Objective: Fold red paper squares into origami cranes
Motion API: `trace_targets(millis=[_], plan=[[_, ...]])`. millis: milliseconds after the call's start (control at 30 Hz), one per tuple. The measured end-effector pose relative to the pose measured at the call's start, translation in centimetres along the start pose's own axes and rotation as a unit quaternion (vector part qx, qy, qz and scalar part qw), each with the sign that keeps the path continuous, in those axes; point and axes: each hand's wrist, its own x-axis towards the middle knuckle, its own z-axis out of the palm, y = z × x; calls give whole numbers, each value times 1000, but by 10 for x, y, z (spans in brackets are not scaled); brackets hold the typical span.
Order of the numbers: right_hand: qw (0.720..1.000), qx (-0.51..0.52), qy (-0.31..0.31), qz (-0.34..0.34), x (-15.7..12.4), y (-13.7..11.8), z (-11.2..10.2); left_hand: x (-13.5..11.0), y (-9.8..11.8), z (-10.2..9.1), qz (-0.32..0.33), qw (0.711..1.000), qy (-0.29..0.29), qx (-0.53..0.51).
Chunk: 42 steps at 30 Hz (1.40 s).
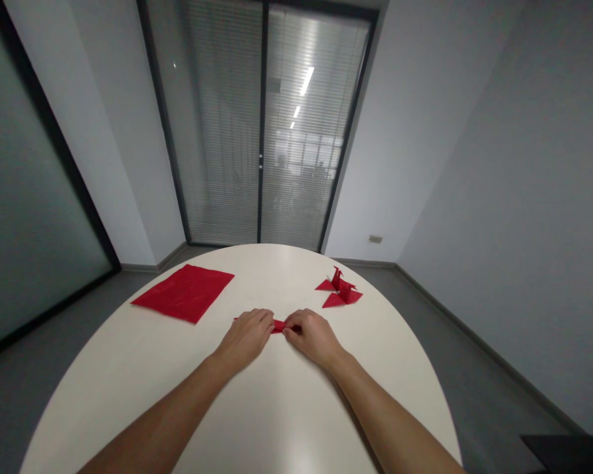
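Note:
A small folded piece of red paper lies on the table between my hands, most of it hidden under them. My left hand covers its left part, fingers together and pressed on it, with a thin red tip showing past the hand. At the right end of the paper, my right hand pinches it between thumb and curled fingers. Two red origami cranes stand close together beyond my right hand. To the far left, a red square sheet of paper lies flat.
The round white table fills the lower middle, its curved edge near the cranes and the flat sheet. Behind it are a glass door with blinds and grey walls. A dark object juts in at the bottom right corner.

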Motion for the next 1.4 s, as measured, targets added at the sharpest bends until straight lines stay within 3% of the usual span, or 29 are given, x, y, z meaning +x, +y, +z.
trace_targets(millis=[367, 633, 833, 1400], plan=[[997, 66, 36, 14, 2, 12, 13, 0, -1, 1, 30, 999, 40, 8], [999, 43, 15, 0, 1, 11, 12, -1, -3, 3, 37, 997, 62, -12], [999, 31, 9, -3, 1, 8, 10, -1, -2, 2, 49, 997, 52, -2], [999, 38, -12, -26, -2, 13, 5, -3, -5, -7, -9, 999, 2, -48]])
